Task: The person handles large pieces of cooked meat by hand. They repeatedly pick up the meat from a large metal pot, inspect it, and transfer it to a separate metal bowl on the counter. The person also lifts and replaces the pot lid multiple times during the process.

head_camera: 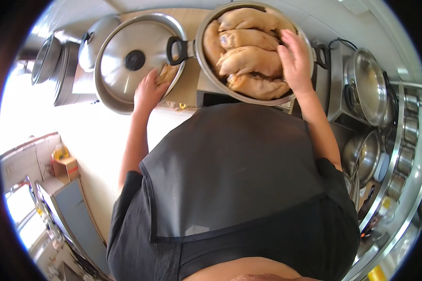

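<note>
A large two-handled steel pot [201,66] stands before me, packed with several pale brown pig's trotters [251,59]. My right hand [297,63] is over its right side, fingers extended and slightly apart, at the ends of the trotters; I see nothing gripped in it. To the left is a wide metal basin [114,105] with a domed steel lid [121,45] lying in it, black knob up. My left hand [148,90] reaches to the basin's near right side. Another trotter piece [167,74] lies between its thumb and fingers, partly hidden; whether it is gripped is unclear.
The pot's black left handle [177,51] overlaps the basin's rim. Steel pans [369,86] and bowls [362,158] stand at the right, beside a rack of metal containers [406,130]. Stacked basins [56,63] and another lid [97,42] are at the far left.
</note>
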{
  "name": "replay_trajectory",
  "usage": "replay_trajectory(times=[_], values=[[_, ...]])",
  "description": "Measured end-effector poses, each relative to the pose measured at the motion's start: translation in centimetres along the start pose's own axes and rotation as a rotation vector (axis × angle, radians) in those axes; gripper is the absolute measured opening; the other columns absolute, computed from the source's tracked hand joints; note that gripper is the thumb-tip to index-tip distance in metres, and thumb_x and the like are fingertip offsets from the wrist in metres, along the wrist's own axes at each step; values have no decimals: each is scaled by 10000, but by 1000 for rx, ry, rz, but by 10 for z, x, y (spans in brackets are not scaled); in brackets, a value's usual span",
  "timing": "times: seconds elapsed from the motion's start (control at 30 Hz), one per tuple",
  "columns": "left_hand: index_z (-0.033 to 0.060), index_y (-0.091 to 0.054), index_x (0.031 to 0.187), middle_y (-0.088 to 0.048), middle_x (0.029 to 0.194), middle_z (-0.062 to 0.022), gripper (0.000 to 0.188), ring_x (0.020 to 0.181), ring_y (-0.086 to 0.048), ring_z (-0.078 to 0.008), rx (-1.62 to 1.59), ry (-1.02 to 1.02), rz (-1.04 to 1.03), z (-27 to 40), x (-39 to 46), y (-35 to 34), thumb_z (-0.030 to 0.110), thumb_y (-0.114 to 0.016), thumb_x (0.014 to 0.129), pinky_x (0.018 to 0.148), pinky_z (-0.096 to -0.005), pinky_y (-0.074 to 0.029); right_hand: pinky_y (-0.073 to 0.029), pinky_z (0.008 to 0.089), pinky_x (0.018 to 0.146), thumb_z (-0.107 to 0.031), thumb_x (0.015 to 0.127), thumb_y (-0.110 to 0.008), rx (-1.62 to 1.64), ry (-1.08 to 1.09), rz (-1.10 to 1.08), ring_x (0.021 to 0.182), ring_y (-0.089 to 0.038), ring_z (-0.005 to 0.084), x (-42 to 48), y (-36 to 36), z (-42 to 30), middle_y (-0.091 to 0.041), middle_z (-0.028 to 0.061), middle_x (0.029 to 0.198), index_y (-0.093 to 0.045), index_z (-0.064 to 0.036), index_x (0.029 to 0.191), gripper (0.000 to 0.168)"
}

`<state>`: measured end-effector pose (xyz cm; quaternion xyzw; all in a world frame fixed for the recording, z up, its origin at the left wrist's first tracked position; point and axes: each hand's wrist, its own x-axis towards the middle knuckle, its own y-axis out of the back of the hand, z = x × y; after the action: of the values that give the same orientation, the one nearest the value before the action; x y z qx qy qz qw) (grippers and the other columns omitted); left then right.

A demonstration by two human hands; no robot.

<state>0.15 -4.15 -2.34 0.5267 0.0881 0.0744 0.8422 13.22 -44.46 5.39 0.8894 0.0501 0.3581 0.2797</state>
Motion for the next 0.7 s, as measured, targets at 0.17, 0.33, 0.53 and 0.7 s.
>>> replay_trajectory(times=[0.17,0.33,0.53,0.7], values=[[86,-550,1286,-635,1143,-177,582,1075,-601,-350,225,-23,-242,10,25,9,336,-684,778,928,-438,-477,-480,348,976,-67,917,-626,136,-139,69,1102,-591,233,-14,9,-9,-516,130,1317,-552,-30,1272,364],[68,-578,1247,-675,1060,-179,607,992,-641,-353,186,6,-368,8,35,16,368,-705,735,882,-422,-500,-477,338,984,-21,931,-590,321,-212,147,1112,-591,220,-19,16,-1,-499,104,1334,-513,-33,1297,374],[28,-548,1241,-687,1020,-213,648,954,-656,-367,94,52,-464,2,43,25,459,-657,769,875,-414,-498,-507,302,919,50,917,-567,310,-194,243,1036,-631,193,-27,25,-5,-498,113,1324,-521,-8,1271,362],[24,-496,1275,-663,1069,-254,656,1027,-637,-384,74,60,-394,-10,37,9,415,-666,777,894,-413,-486,-485,286,915,50,924,-541,457,-336,412,1014,-645,181,-34,39,1,-515,100,1316,-520,-6,1264,345]])
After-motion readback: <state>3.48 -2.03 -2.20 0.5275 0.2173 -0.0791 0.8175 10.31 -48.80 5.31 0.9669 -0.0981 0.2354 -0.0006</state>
